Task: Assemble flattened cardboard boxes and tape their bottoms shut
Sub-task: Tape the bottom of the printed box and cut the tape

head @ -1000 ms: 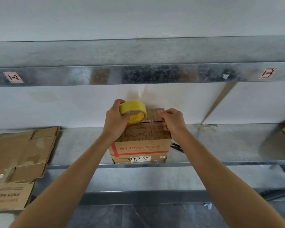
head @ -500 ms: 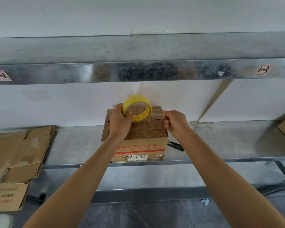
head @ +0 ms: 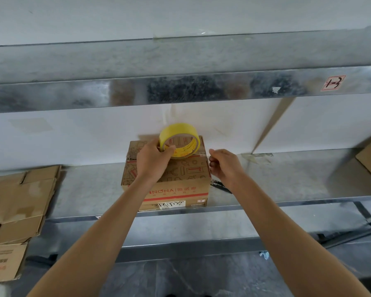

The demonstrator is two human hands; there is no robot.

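Metal shelf [head: 287, 179]: flattened cardboard [head: 19, 200] stacked at left end. Assembled box [head: 189, 174] stands mid-shelf near the front edge. Left hand [head: 152, 161] above the box top grips the yellow tape roll [head: 180, 130]. Right hand [head: 225, 166] at the box's upper right edge, fingers curled; cannot tell whether it holds anything.

Left hand [head: 152, 162], right hand [head: 225, 166] bare; forearms [head: 263, 213] bare to frame edge.

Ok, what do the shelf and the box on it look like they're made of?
The shelf looks like galvanized sheet metal: dull grey, with a mottled sheen. The box looks like brown cardboard, matte, with folded flaps and red printing.
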